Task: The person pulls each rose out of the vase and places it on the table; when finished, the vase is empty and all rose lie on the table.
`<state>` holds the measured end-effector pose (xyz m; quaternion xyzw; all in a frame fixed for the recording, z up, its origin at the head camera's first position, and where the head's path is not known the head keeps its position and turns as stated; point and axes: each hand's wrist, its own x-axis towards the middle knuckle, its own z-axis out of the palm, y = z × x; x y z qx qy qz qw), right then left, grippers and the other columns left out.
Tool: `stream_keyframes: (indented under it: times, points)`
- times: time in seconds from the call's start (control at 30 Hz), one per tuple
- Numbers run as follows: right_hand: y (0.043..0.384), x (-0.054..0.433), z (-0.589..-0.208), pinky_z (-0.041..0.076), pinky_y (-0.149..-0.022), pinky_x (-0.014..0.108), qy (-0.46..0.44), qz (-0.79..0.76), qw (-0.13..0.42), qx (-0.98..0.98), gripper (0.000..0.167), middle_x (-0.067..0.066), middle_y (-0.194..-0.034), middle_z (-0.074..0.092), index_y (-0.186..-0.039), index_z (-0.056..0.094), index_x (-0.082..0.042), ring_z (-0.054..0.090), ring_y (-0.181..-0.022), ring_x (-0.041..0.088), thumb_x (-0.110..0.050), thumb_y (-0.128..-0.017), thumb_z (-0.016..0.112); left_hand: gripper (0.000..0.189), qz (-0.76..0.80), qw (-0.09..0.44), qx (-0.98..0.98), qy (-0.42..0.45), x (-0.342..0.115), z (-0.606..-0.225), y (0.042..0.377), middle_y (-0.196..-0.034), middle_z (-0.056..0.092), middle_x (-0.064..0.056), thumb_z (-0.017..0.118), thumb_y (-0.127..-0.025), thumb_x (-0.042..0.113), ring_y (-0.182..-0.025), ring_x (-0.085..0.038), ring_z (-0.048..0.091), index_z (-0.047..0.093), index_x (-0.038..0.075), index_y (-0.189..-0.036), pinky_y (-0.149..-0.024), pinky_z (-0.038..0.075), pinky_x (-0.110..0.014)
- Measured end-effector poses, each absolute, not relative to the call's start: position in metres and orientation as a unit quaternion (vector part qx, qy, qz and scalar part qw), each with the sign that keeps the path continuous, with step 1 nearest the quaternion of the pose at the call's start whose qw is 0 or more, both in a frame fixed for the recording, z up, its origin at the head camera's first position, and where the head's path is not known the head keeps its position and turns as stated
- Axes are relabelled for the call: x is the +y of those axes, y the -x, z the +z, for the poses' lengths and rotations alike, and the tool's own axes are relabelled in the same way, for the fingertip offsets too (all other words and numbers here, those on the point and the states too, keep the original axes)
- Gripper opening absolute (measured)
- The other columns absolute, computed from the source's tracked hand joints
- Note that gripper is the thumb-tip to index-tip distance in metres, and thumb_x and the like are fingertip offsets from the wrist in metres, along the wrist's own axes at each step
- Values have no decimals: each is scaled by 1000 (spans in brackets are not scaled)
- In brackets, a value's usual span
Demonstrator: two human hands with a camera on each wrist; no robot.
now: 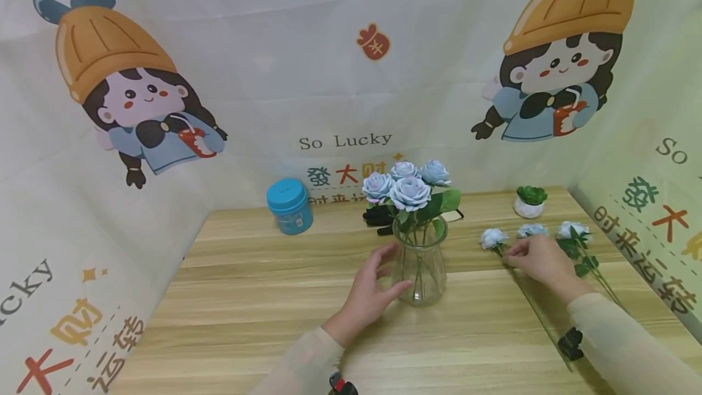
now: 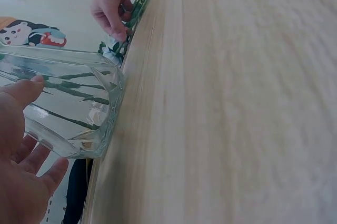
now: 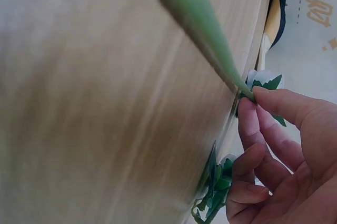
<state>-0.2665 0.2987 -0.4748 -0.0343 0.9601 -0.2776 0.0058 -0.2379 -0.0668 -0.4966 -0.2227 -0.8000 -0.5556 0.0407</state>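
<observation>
A clear glass vase point(image 1: 419, 279) stands upright with several pale blue artificial roses point(image 1: 410, 192) in it, their green stems showing through the glass. Around the vase's left side, my left hand point(image 1: 368, 291) is spread with thumb and fingers apart; in the left wrist view the fingers lie close along the glass point(image 2: 63, 103). My right hand point(image 1: 540, 261) pinches the green stem point(image 3: 210, 23) of a single rose point(image 1: 493, 238) between thumb and forefinger, just below the bloom. That stem slants toward the front of the table.
Two more roses point(image 1: 573, 230) lie on the right of the wooden table point(image 1: 247, 297). Behind them sits a small potted succulent point(image 1: 530, 202). A blue lidded jar point(image 1: 289, 206) stands at the back left, and a black item point(image 1: 377, 217) lies behind the vase. Printed cloth hangs around the table.
</observation>
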Motion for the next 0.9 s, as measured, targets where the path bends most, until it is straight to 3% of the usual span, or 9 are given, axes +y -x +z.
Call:
stream_keyframes:
  times: [0.2, 0.47, 0.9]
  points:
    - [266, 300, -469, 51, -60, 33, 31, -274, 10, 961, 22, 6, -91, 78, -97, 80, -10, 65, -75, 15, -31, -92, 75, 73, -555, 43, -799, 227, -67, -497, 238, -154, 51, -15, 82, -88, 12, -140, -32, 52, 44, 2, -150, -113, 50, -45]
    - [259, 295, -455, 50, -61, 32, 25, -279, -28, 960, 21, 4, -90, 77, -98, 78, -12, 65, -76, 16, -33, -93, 75, 73, -559, 43, -796, 228, -68, -496, 237, -154, 51, -14, 81, -89, 14, -140, -31, 52, 44, 3, -151, -113, 49, -45]
    - [251, 255, -444, 47, -62, 27, 81, -327, -79, 938, 17, 4, -89, 77, -100, 79, -8, 59, -74, 13, -23, -93, 77, 72, -562, 35, -796, 223, -68, -497, 237, -154, 51, -14, 81, -89, 14, -141, -30, 52, 44, 3, -151, -113, 49, -44]
